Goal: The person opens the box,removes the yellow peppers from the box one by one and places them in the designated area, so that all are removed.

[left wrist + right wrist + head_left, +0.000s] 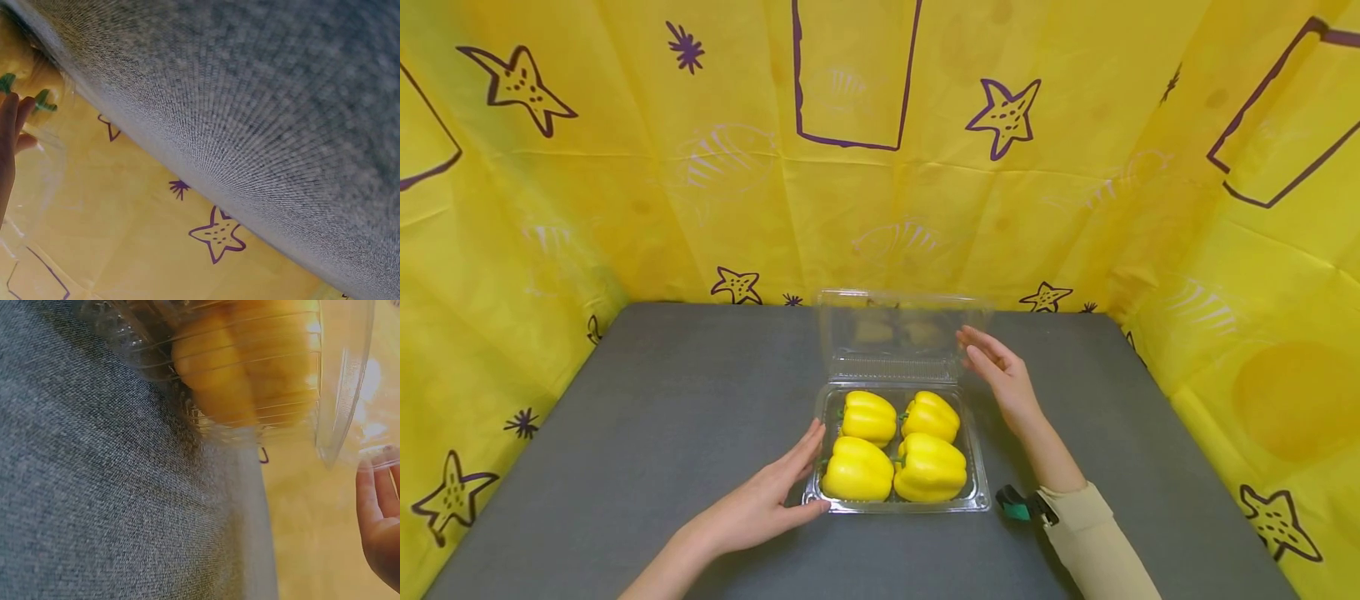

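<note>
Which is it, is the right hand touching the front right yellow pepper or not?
Apart. The head view shows the right hand up by the raised lid, with grey table showing between it and the pepper.

The grey table [625, 433] carries an opened clear container [898, 505].

A booth-like space: yellow cloth [820, 204] (starfish-printed) hangs around a grey table [662, 433].

left hand [8, 147] at far left, right near 2 green stems [44, 102] under blurry clear plastic; grey bench [262, 119] fills upper right; yellow cloth [125, 231] below
</note>
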Available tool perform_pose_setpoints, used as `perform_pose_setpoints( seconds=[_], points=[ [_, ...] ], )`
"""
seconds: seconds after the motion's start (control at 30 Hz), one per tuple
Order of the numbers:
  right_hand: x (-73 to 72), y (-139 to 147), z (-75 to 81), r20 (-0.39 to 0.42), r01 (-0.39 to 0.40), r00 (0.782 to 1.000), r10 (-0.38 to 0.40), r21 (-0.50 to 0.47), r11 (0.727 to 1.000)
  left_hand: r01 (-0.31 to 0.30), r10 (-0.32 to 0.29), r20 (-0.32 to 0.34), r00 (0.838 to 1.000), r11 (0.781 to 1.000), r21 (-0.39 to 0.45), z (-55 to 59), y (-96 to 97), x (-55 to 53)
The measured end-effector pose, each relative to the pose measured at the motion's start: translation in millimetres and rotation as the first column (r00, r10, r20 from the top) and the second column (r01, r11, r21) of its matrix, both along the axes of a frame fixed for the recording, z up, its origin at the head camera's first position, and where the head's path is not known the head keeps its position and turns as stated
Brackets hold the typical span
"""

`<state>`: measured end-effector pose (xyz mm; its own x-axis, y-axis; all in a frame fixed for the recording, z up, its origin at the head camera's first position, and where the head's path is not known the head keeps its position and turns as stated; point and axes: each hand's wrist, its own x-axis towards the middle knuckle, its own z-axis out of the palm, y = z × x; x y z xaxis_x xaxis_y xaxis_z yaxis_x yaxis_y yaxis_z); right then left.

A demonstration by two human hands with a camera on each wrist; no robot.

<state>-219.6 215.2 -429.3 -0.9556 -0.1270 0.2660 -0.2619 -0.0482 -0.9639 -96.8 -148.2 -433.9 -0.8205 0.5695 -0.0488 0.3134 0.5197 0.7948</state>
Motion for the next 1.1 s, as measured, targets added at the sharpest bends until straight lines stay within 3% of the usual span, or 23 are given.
perform_pose_setpoints(
  seconds=[0.37, 0.8, 1.1],
  points=[
    [-8.8, -3, -2.6, 0.061, 0.026, 0.998, -0.024, -0.023, 0.999, 0.007, -0.007, 0.017, 1.0, 1.0, -0.015, -0.4, -0.5, -0.5],
    [-14.9, -2, -6.7, 0.144, -0.016, 0.989, 0.024, -0.055, 0.998, 0.004, -0.003, 0.012, 1.0, 1.0, -0.028, 1.4, 0.0, -0.1],
    [-15.1, -2, -6.6, 0.209, -0.032, 0.977, 0.028, 0.016, 0.999, 0.005, -0.005, 0.0, 1.0, 1.0, -0.03, 1.3, 0.4, 0.2]
  ],
)
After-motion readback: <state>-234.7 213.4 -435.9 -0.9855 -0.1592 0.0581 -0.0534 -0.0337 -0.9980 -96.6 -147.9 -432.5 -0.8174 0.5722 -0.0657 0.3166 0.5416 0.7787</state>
